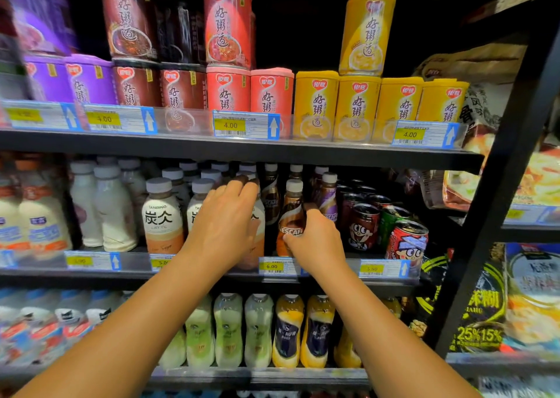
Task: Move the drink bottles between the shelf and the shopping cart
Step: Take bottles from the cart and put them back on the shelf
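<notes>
On the middle shelf (pixel 212 273) stand rows of drink bottles. My left hand (pixel 225 219) wraps over the top of a white and orange latte bottle (pixel 257 231), which it mostly hides. A matching latte bottle (pixel 162 216) stands free to its left. My right hand (pixel 315 240) grips the lower body of a brown Nescafe coffee bottle (pixel 292 213) with a white cap, upright at the shelf's front edge. More coffee bottles (pixel 328 197) stand behind it. No shopping cart is in view.
Red and green drink cans (pixel 406 240) stand right of the coffee bottles. White milk bottles (pixel 112 209) fill the left. Porridge cans (pixel 357 106) line the upper shelf, juice bottles (pixel 288 331) the lower one. A black upright post (pixel 497 203) borders the shelf on the right.
</notes>
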The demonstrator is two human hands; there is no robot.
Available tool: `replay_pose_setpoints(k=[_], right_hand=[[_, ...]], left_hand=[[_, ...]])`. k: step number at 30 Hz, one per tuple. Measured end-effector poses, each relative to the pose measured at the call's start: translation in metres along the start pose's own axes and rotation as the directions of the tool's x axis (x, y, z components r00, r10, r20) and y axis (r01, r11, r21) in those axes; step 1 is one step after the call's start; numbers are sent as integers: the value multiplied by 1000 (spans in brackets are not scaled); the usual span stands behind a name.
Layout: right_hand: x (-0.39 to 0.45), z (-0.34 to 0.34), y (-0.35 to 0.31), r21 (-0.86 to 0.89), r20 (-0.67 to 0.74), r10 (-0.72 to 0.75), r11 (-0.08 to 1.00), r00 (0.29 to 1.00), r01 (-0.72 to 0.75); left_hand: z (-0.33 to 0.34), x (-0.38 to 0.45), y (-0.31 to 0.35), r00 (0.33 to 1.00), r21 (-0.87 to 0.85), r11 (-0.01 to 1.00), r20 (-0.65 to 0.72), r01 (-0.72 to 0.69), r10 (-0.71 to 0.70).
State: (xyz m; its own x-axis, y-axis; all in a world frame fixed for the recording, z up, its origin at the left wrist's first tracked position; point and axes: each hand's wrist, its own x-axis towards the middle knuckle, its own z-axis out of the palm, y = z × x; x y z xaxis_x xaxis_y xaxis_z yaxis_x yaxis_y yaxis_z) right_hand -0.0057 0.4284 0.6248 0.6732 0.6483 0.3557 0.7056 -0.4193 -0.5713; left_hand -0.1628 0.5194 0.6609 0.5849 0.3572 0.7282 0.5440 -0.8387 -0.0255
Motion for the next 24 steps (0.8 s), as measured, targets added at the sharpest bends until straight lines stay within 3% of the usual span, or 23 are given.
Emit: replay_pose_setpoints(k=[13,24], right_hand=[[50,24,-39,-90,136,122,990,983,-111],[66,42,-42,-69,109,153,987,982,-146]], left_hand=[[-3,-2,-18,999,71,997,-18,-31,32],[-2,-8,-24,998,4,998,-9,-55,55]])
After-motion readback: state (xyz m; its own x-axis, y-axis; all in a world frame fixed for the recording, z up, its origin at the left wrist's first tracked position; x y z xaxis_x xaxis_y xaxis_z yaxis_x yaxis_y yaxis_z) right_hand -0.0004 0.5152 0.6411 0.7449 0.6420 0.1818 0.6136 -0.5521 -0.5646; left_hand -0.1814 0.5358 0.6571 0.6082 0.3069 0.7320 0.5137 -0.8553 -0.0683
